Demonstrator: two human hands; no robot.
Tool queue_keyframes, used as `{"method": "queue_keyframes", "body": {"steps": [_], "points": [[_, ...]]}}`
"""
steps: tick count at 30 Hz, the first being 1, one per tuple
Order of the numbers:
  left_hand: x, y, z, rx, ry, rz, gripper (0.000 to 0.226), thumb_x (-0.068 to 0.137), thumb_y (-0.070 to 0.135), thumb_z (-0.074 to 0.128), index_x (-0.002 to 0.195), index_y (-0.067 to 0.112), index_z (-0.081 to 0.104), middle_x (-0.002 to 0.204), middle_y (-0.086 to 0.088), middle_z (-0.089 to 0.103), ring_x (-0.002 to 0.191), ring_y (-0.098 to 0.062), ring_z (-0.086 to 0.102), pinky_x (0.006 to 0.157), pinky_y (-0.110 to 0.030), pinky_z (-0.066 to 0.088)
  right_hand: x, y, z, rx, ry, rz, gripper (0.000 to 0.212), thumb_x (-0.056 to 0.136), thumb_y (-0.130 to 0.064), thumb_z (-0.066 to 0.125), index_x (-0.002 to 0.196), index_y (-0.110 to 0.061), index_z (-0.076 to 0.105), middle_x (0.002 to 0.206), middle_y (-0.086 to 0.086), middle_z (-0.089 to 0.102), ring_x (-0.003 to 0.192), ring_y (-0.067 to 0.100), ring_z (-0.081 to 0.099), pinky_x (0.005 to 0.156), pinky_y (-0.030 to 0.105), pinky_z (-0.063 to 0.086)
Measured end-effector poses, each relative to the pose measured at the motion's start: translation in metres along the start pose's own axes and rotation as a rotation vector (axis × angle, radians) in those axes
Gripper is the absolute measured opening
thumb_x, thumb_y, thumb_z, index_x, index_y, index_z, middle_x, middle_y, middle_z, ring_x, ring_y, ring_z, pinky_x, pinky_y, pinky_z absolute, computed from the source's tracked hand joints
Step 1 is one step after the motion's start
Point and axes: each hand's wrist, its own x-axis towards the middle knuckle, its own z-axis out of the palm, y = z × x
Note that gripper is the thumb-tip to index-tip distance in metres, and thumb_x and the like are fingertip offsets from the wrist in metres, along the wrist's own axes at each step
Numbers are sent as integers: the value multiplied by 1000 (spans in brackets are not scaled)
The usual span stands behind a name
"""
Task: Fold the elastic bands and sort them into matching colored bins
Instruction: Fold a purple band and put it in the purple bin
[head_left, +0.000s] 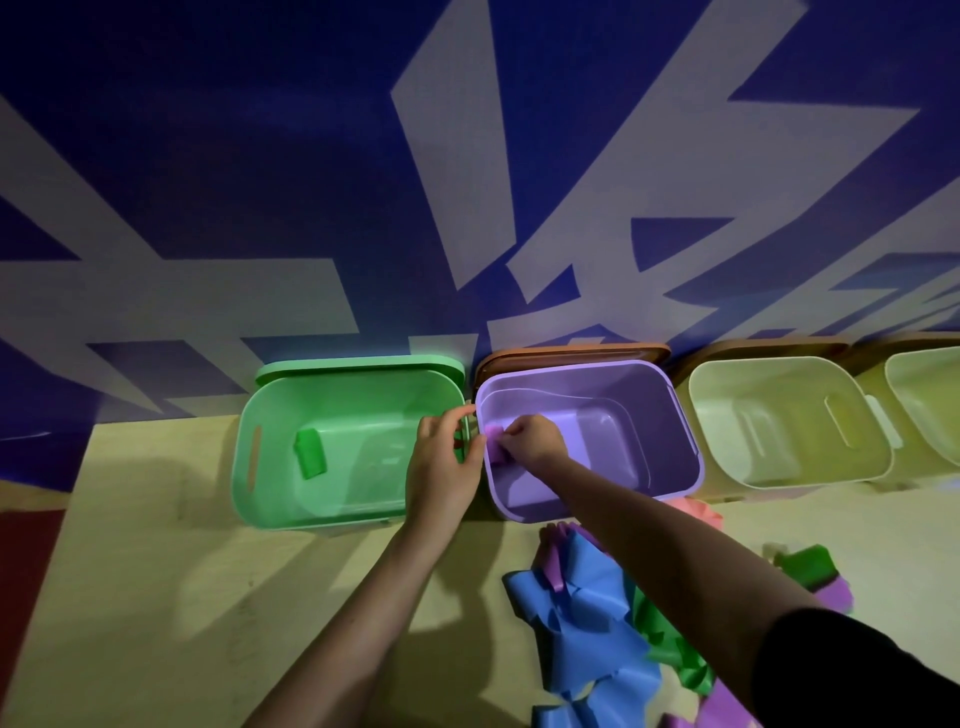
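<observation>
The right hand (535, 441) reaches into the purple bin (675, 415), fingers curled around a folded purple band (493, 441) held low against the bin's left wall, seemingly about to be set down. The left hand (441, 462) hovers over the gap between this bin and the green bin (244, 467); its fingertips are bent toward the purple bin's rim, but whether they grip the rim or the band I cannot tell.

One folded green band (310, 452) already lies on the floor of the green bin. The cream bin (878, 467) to the right shows nothing inside, and a second pale bin (924, 395) at the far right edge is only partly in view.

Most of the work looks left: on the near right of the wooden table (156, 571) a loose heap of bands (582, 613) waits unfolded, blue, green and purple, with a pink piece (693, 512) just behind the forearm.
</observation>
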Motion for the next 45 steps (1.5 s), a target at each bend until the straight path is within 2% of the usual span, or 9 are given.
{"method": "queue_keyframes", "body": {"steps": [5, 12, 15, 18, 25, 34, 37, 42, 45], "points": [[1, -2, 1, -23, 3, -5, 33, 89, 24, 61, 121, 29, 58, 107, 0, 50, 90, -18, 58, 78, -34, 49, 0, -1, -2, 12, -81, 33, 46, 92, -43, 48, 78, -9, 75, 89, 14, 71, 86, 26, 64, 76, 26, 45], [1, -1, 0, -37, 1, -7, 30, 89, 24, 61, 119, 28, 59, 106, 1, 50, 89, -17, 58, 77, -31, 49, 6, 1, -4, -45, -80, 96, 53, 88, -56, 50, 93, -7, 72, 92, 12, 67, 82, 24, 57, 74, 28, 40], [2, 0, -1, -56, -19, -27, 30, 89, 26, 61, 119, 29, 58, 107, 2, 49, 89, -15, 58, 76, -27, 47, 1, 1, -15, -25, -109, 106, 47, 87, -48, 56, 97, -5, 71, 94, 13, 68, 89, 26, 64, 78, 31, 49], [2, 2, -5, -61, -55, -33, 31, 90, 25, 61, 121, 28, 57, 109, 1, 48, 93, -15, 56, 76, -22, 41, -12, 4, -28, 116, -78, 42, 42, 90, -38, 58, 97, 2, 70, 98, 18, 71, 96, 32, 65, 90, 40, 51], [-3, 20, -12, 118, -27, -5, 30, 88, 23, 62, 118, 20, 62, 115, -11, 51, 107, -27, 53, 81, -24, 37, -81, 22, -62, 607, 185, -154, 24, 94, -22, 56, 89, -3, 70, 81, 7, 70, 69, 14, 65, 73, 33, 50], [-65, 72, 15, 26, -21, 239, 19, 89, 6, 58, 104, 13, 66, 106, -6, 55, 85, -18, 59, 79, -25, 44, -152, 87, -82, 920, 285, -220, 18, 94, -10, 53, 87, -3, 69, 65, 4, 61, 50, 4, 55, 53, 16, 43], [-90, 79, 42, 2, -116, 225, 16, 90, 5, 58, 101, 14, 67, 103, -4, 59, 75, -6, 56, 72, -15, 41, -161, 126, -83, 901, 254, -197, 21, 95, -11, 53, 85, -1, 70, 62, 2, 59, 52, 8, 52, 51, 17, 42], [-126, 73, 86, 15, -296, 112, 16, 89, 2, 57, 96, 14, 66, 99, -4, 65, 78, -7, 59, 72, -8, 42, -167, 196, -88, 785, 215, -157, 24, 93, -16, 55, 76, -7, 70, 65, 8, 65, 56, 15, 57, 57, 26, 42], [-140, 71, 112, 33, -337, 44, 15, 88, 1, 57, 96, 7, 69, 91, -4, 66, 82, -16, 59, 73, -24, 45, -170, 235, -96, 732, 212, -130, 23, 92, -11, 54, 74, -12, 68, 62, 2, 64, 51, 10, 57, 53, 22, 42]]}}
